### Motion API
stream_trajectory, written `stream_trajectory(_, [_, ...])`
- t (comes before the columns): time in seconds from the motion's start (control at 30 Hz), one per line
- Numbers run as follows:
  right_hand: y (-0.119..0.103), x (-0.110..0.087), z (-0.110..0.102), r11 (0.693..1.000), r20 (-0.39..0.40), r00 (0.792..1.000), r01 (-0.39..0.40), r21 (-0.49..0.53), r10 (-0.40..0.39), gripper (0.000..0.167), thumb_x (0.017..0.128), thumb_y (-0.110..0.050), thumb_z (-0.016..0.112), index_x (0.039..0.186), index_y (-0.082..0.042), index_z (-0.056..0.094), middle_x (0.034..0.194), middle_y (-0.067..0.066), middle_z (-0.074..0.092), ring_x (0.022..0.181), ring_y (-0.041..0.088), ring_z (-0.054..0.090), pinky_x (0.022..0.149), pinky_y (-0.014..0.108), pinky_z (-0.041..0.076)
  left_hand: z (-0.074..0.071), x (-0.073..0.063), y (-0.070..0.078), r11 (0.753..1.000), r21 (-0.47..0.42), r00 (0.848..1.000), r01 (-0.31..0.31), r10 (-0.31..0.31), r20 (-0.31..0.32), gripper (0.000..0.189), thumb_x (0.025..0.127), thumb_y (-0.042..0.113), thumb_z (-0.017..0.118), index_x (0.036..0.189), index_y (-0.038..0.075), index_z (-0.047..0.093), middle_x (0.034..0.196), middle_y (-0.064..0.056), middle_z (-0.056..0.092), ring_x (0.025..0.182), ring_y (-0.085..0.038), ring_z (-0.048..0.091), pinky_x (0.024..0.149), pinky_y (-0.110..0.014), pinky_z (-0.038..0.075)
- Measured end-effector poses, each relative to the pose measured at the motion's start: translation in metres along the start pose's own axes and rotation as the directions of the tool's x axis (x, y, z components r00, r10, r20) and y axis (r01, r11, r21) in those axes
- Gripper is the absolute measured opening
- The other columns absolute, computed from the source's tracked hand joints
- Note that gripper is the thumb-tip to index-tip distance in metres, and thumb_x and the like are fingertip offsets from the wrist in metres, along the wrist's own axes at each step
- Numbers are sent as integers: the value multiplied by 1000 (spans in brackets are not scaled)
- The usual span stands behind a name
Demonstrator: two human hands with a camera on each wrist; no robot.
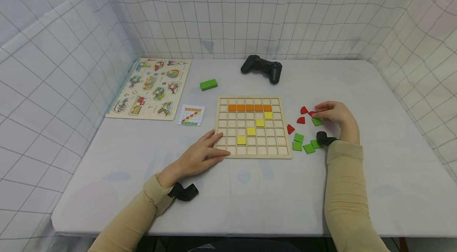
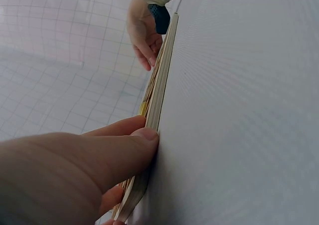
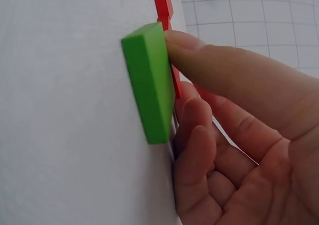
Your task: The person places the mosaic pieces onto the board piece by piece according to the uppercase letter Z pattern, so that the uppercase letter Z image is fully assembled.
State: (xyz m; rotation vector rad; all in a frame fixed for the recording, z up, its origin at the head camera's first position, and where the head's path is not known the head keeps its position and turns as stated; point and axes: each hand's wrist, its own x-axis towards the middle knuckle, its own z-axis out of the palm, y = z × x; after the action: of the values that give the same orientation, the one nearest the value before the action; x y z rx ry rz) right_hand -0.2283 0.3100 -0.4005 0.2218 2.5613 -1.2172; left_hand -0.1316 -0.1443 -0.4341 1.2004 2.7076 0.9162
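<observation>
My left hand (image 1: 200, 156) rests at the lower left corner of a wooden grid board (image 1: 255, 156), its fingers on the frame. In the left wrist view the thumb lies along the board's side edge (image 2: 160, 93). Orange squares (image 1: 250, 108) form a row near the board's top, and yellow squares (image 1: 251, 131) run diagonally below. To the right of the board, my right hand (image 1: 337, 115) pinches a red wedge (image 1: 312, 113) between thumb and fingertips. A green square tile (image 3: 149, 80) sits right by the thumb, partly covering the wedge in the right wrist view.
Three other red wedges (image 1: 301, 120) and several green tiles (image 1: 298, 137) lie right of the board. A pattern card (image 1: 191, 115), a picture puzzle board (image 1: 148, 89) and a green block (image 1: 208, 84) are at the left. Behind the grid board lies a black game controller (image 1: 262, 68).
</observation>
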Motion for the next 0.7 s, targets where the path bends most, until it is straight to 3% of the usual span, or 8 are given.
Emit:
stream_trajectory(0.4, [-6,-2,2,999,-13,999,-32,-37,32,52,85,-31,70,123,0,52,116,16,53,106,30,45,92,42,41,0,0,-1,1000,7,1000,19,-19,19,24,91,21,63,114,18,71,146,-21,33,139,-40,16,111,-53,20])
stream_trajectory(0.7, [-12,-2,0,996,-1,1000,16,-83,-16,48,85,-33,69,119,-2,57,107,12,57,99,30,47,84,40,42,0,0,0,1000,3,1000,19,-19,18,24,91,21,63,114,18,71,146,-21,33,138,-41,16,111,-54,20])
